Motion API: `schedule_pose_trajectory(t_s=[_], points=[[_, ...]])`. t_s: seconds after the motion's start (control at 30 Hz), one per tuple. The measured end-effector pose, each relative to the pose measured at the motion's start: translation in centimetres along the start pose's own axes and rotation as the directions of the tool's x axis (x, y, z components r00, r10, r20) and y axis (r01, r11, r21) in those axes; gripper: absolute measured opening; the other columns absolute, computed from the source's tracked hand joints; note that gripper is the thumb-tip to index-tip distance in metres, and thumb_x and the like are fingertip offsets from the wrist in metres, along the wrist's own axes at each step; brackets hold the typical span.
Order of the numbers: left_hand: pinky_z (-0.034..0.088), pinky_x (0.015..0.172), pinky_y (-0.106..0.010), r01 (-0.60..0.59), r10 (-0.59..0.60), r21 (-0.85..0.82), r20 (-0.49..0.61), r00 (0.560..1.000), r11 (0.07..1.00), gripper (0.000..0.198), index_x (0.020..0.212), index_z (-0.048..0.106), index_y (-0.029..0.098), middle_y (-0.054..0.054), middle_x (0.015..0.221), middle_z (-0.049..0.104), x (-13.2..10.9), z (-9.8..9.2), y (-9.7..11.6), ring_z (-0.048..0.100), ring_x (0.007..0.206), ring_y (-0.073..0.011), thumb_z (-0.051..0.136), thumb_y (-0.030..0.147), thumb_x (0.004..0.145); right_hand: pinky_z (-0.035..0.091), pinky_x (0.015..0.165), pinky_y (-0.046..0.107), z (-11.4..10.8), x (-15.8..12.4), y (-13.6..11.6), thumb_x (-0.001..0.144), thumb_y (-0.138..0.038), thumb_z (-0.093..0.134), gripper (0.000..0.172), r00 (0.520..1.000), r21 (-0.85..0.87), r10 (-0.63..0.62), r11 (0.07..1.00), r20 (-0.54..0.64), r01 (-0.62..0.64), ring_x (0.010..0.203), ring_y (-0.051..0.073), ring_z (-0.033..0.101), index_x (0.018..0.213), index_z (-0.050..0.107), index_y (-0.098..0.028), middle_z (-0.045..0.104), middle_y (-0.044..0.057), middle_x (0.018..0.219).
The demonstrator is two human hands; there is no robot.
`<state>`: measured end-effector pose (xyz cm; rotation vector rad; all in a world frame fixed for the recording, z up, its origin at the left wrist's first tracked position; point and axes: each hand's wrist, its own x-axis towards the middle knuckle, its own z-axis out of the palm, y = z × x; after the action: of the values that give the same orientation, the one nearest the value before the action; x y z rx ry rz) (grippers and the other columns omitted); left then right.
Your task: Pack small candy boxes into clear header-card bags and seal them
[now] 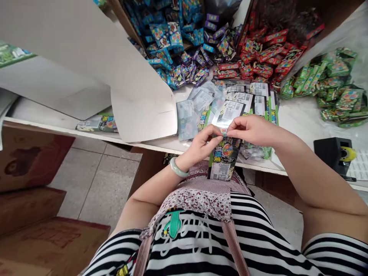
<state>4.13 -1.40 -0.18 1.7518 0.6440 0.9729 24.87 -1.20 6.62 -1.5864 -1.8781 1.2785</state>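
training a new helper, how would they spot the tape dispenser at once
Start at the white table and look beyond the right hand to its right end. Below the pile of green packets in the picture sits the tape dispenser. Unlike those glossy, printed packets, it is a plain black block with a yellow roll.

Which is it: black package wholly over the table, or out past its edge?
Partly out: the lower end of the black package shows against the apron, beyond the table's edge.
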Motion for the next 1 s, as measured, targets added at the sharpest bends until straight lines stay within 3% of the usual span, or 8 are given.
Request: schedule_pose_trajectory(t_s=[0.27,0.4,0.53,0.63,0.7,0.8,0.87,1.0], points=[[0.046,0.074,-0.031,-0.038,0.035,-0.031,-0.099,0.994,0.999,0.030,0.086,0.055,0.020,-0.002,0.082,0.059,0.3,1.1,-0.8,0.056,0.079,-0.0152,0.067,0.047,0.092,0.044,0.063,0.029,0.4,0.2,0.3,0.079,-0.032,0.073,0.017,0.998,-0.014,0.067,0.998,-0.020,-0.068,0.066,0.017,0.060,0.067,0.067,-0.022,0.064,-0.002,0.064],[0.048,0.073,-0.030,-0.023,0.013,-0.090,-0.104,0.994,0.996,0.024,0.096,0.057,0.020,-0.003,0.091,0.062,-0.2,1.2,-0.8,0.059,0.082,-0.0149,0.069,0.041,0.091,0.048,0.063,0.028,0.9,1.0,1.6,0.065,-0.040,0.081,0.028,0.979,0.290,0.165,0.937,0.123,-0.195,0.068,0.017,0.063,0.079,0.065,-0.022,0.068,-0.002,0.072],[0.056,0.073,-0.032,0.136,-0.111,-0.223,0.119,0.987,0.965,0.039,0.113,0.059,0.021,-0.007,0.102,0.067,-2.4,0.5,-0.4,0.066,0.087,-0.0179,0.069,0.051,0.090,0.047,0.054,0.027,1.4,1.0,2.2,0.058,-0.042,0.082,0.035,0.913,0.495,0.263,0.775,0.313,-0.393,0.060,0.016,0.061,0.081,0.065,-0.021,0.068,0.000,0.071],[0.059,0.069,-0.034,0.176,-0.151,-0.167,0.151,0.977,0.970,0.039,0.104,0.064,0.019,-0.007,0.092,0.070,-4.6,-2.3,1.3,0.068,0.080,-0.0178,0.060,0.057,0.094,0.051,0.059,0.028,0.8,0.2,2.5,0.063,-0.045,0.083,0.034,0.947,0.545,0.232,0.776,0.221,-0.317,0.070,0.019,0.066,0.085,0.069,-0.023,0.071,0.003,0.081],[0.061,0.072,-0.036,0.135,-0.134,0.001,-0.075,0.988,0.991,0.039,0.106,0.064,0.021,-0.006,0.095,0.071,-5.6,-5.6,3.1,0.069,0.083,-0.0186,0.061,0.058,0.094,0.055,0.067,0.031,0.0,-0.6,3.0,0.065,-0.048,0.083,0.033,0.980,0.571,0.194,0.799,0.050,-0.188,0.082,0.021,0.068,0.088,0.072,-0.027,0.073,0.004,0.089],[0.061,0.083,-0.040,0.089,0.118,0.361,-0.513,0.850,0.928,0.039,0.115,0.062,0.026,-0.004,0.106,0.071,-5.8,-11.7,4.7,0.069,0.095,-0.0189,0.061,0.059,0.094,0.056,0.073,0.034,-0.8,-1.8,4.4,0.069,-0.051,0.082,0.026,0.968,0.600,0.190,0.798,-0.165,-0.054,0.086,0.023,0.068,0.087,0.074,-0.034,0.073,0.005,0.092],[0.058,0.089,-0.041,0.109,0.213,0.474,-0.573,0.791,0.874,0.037,0.113,0.062,0.026,-0.003,0.106,0.070,-5.0,-15.4,3.9,0.067,0.099,-0.0181,0.063,0.057,0.093,0.057,0.075,0.036,-0.6,-2.3,5.2,0.070,-0.052,0.082,0.023,0.955,0.611,0.200,0.791,-0.217,-0.026,0.086,0.023,0.068,0.085,0.075,-0.036,0.072,0.005,0.091],[0.054,0.093,-0.032,0.334,0.044,0.763,-0.427,0.903,0.554,0.054,0.123,0.060,0.014,-0.006,0.108,0.071,-2.4,-19.4,-1.0,0.068,0.102,-0.0153,0.041,0.059,0.101,0.057,0.075,0.039,1.2,-2.9,5.8,0.069,-0.060,0.081,0.030,0.962,0.574,0.160,0.819,-0.220,-0.005,0.084,0.025,0.068,0.086,0.074,-0.035,0.072,0.004,0.088]])
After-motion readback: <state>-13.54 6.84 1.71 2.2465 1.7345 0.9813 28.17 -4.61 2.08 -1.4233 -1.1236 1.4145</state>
